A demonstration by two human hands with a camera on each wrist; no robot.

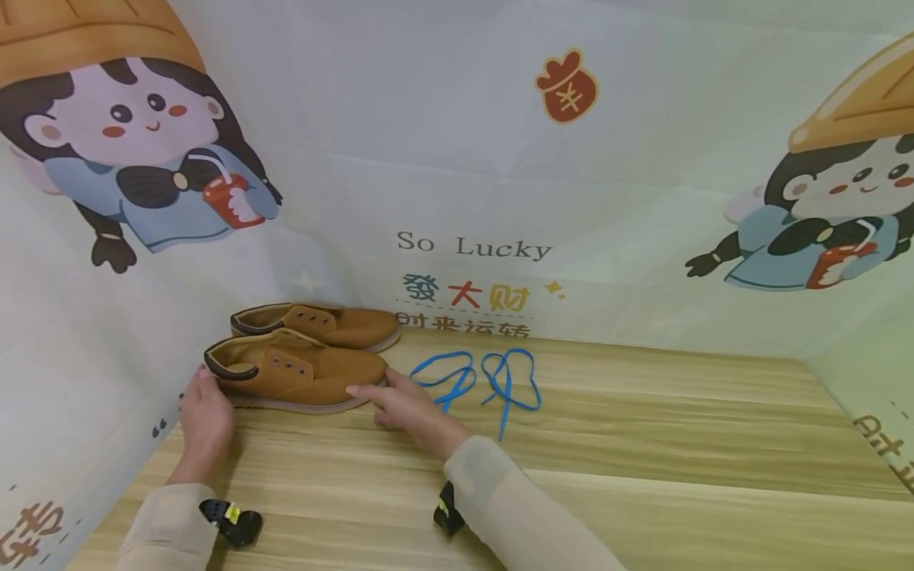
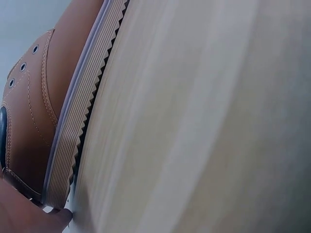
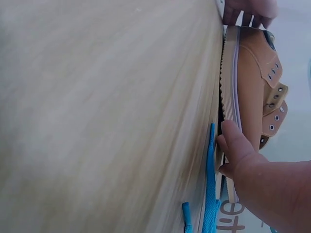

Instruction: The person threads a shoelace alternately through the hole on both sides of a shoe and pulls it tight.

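Observation:
Two brown lace-up shoes without laces stand side by side at the back left in the head view. My left hand (image 1: 206,408) holds the nearer shoe (image 1: 343,366) at its heel. At the toe, my right hand (image 1: 410,404) grips the same shoe, thumb along its near side. The farther shoe (image 1: 357,323) stands right behind it, against the backdrop. In the right wrist view, the fingers (image 3: 235,141) of my right hand lie on the ridged sole edge. Eyelets and the striped sole (image 2: 80,111) show close up in the left wrist view.
Two looped blue shoelaces (image 1: 514,381) lie on the wood-grain tabletop (image 1: 643,428), to the right of the shoes. A printed backdrop (image 1: 457,159) rises behind and at both sides. Black wrist devices (image 1: 239,525) hang below both sleeves.

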